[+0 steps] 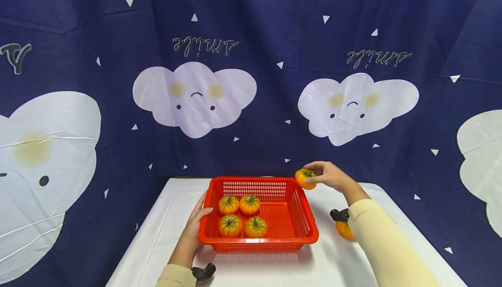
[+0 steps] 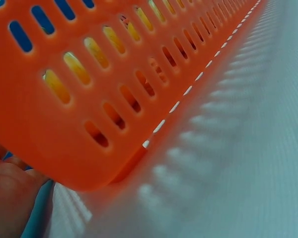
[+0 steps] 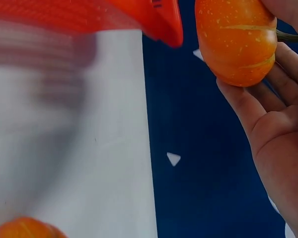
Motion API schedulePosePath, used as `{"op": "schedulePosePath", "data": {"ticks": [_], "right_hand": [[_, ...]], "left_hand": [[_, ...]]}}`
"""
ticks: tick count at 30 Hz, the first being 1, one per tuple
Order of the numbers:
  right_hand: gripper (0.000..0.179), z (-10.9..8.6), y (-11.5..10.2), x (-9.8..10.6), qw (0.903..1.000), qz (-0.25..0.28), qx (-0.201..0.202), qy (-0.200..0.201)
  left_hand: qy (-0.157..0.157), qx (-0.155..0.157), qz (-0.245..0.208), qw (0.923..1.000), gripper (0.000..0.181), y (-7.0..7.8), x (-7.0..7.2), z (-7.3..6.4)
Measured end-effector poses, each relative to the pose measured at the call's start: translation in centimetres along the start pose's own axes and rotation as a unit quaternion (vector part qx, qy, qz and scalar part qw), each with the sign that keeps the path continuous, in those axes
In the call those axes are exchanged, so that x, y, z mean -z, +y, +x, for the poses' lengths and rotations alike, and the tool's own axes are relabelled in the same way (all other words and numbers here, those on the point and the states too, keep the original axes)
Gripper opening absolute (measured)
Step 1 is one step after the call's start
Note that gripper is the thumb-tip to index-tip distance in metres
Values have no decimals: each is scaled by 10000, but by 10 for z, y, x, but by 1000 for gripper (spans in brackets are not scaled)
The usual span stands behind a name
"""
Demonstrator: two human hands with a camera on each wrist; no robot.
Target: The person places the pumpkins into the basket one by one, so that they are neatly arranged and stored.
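A red plastic basket (image 1: 259, 241) with slotted walls stands on the table, several small orange-green pumpkins (image 1: 230, 226) grouped in its left half. My left hand (image 1: 192, 228) grips the basket's left side, thumb over the rim; in the left wrist view only part of that hand (image 2: 12, 198) shows beside the basket wall (image 2: 54, 144). Above the basket's back right corner, my right hand (image 1: 329, 177) holds another small pumpkin (image 1: 303, 178) between thumb and fingers. The right wrist view shows this pumpkin (image 3: 236, 44) from below, its stem toward the palm.
One more pumpkin (image 1: 345, 231) lies on the table right of the basket, partly hidden by the right forearm and a black wrist mount (image 1: 339, 215). A white cloth (image 1: 157, 230) covers the table. Behind it hangs a dark blue curtain (image 1: 274, 147) with cloud prints.
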State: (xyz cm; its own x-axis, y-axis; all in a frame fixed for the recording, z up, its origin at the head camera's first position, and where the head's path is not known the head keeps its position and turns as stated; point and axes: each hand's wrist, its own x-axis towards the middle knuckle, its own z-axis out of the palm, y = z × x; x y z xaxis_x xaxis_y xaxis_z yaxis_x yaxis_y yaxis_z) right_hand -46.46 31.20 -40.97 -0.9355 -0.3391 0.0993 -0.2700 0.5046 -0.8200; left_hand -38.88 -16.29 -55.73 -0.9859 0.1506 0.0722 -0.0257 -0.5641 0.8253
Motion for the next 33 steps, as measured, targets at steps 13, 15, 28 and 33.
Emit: {"op": "schedulePosePath", "data": {"ticks": [13, 15, 28, 33], "right_hand": [[55, 26, -27, -39, 9979, 114, 272, -568], [54, 29, -30, -46, 9979, 18, 265, -597], [52, 36, -31, -77, 9945, -525, 223, -875], [54, 40, -30, -85, 9934, -637, 222, -926]], "left_hand": [[29, 16, 99, 9999, 77, 0, 3, 1], [45, 21, 84, 10000, 77, 0, 3, 1], [-36, -36, -62, 10000, 76, 0, 1, 0], [33, -39, -20, 10000, 76, 3, 1, 0]]}}
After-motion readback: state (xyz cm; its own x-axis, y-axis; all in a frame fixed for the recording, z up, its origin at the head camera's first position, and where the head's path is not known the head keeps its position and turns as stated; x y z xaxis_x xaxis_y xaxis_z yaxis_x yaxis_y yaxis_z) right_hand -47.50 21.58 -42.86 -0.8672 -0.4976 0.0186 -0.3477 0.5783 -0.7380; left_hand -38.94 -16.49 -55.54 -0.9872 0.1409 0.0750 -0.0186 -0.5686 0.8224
